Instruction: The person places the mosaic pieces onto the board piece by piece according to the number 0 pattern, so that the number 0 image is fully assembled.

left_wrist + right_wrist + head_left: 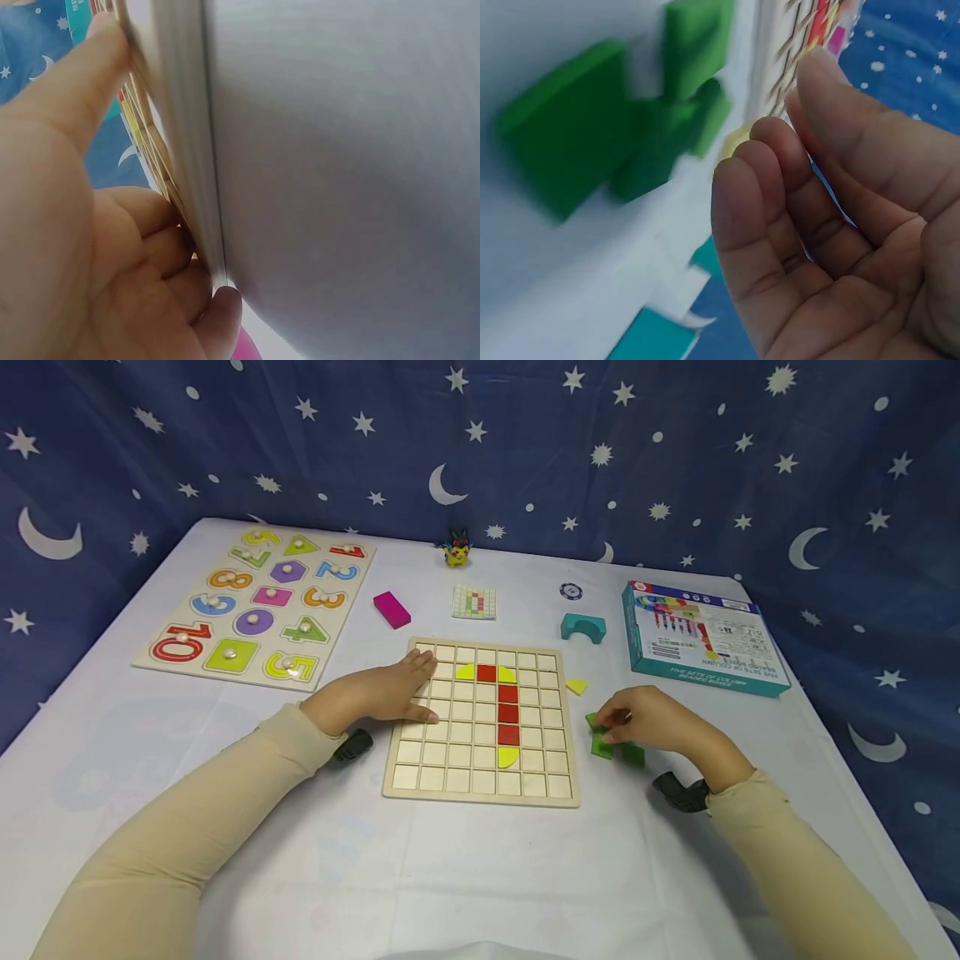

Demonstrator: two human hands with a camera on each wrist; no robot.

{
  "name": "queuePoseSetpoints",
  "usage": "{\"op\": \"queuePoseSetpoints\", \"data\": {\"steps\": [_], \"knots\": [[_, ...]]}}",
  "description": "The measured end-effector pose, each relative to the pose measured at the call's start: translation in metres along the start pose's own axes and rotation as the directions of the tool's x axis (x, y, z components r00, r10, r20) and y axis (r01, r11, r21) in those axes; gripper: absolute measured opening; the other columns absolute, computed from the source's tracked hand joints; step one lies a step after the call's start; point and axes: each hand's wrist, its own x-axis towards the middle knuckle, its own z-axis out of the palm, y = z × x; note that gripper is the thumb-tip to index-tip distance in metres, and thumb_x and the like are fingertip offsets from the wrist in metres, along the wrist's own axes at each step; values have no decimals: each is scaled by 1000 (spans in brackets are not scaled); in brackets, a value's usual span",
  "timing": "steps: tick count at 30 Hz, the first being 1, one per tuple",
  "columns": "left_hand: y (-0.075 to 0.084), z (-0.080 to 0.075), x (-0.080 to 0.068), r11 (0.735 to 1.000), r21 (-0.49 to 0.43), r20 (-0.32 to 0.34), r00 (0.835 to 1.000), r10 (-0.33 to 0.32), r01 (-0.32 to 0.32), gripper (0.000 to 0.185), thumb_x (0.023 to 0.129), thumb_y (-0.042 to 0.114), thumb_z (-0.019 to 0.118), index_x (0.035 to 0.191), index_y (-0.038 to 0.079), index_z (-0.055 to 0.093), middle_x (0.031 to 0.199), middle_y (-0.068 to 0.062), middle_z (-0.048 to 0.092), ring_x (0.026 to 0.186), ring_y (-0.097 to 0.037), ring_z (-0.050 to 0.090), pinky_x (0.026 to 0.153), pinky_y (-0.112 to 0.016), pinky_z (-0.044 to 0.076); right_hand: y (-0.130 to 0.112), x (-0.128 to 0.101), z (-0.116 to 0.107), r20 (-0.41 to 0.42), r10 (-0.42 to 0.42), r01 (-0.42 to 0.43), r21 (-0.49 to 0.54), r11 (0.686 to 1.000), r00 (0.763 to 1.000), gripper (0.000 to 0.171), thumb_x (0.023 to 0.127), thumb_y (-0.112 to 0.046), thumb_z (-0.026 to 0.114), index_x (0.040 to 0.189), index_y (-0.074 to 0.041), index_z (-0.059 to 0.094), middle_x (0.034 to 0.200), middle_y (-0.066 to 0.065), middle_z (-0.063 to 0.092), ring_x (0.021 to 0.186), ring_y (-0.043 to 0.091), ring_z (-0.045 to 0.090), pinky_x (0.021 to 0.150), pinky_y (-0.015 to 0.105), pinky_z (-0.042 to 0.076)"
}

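Observation:
A wooden grid board (480,772) lies at the middle of the white table. It carries a column of red tiles (507,703) with yellow quarter-round pieces (507,757) at the top and bottom. My left hand (382,692) lies flat on the board's left part with straight fingers; the left wrist view shows this hand (75,225) against the board's edge (180,112). My right hand (648,718) hovers over several green pieces (617,750) right of the board. In the right wrist view its fingers (780,195) are loosely curled and hold nothing, with the green pieces (577,142) lying just beyond.
A loose yellow piece (576,686) lies by the board's right edge. Behind the board lie a magenta block (392,609), a pattern card (474,602), a teal arch (582,627) and a chip (571,591). A number puzzle (255,606) sits at the back left, a box (701,637) at the right.

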Motion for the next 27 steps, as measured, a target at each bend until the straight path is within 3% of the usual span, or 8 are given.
{"op": "queuePoseSetpoints", "data": {"steps": [4,15,27], "knots": [[-1,0,0,1000,0,-3,1000,-2,2,91,89,46,55,145,-7,6,153,-22,1,141,-35,-4,115,-45,11,14,-8,0,-3,23,-23,20,1000,1000,23,79,-10,71,100,-1,69,96,8,67,85,19,56,77,37,50],[-1,0,0,1000,4,-1,1000,8,-8,91,89,46,54,144,-7,6,153,-22,0,141,-36,-5,115,-45,9,39,-19,8,6,127,-127,96,987,992,27,76,-14,74,98,0,66,87,5,62,79,18,52,71,29,46],[1,-1,-1,1000,-12,0,1000,0,0,91,89,45,55,145,-7,6,153,-22,0,141,-35,-4,115,-45,10,39,-16,17,-13,116,-114,101,988,993,25,73,-9,76,92,-2,61,81,5,55,78,19,48,69,29,44]]}}
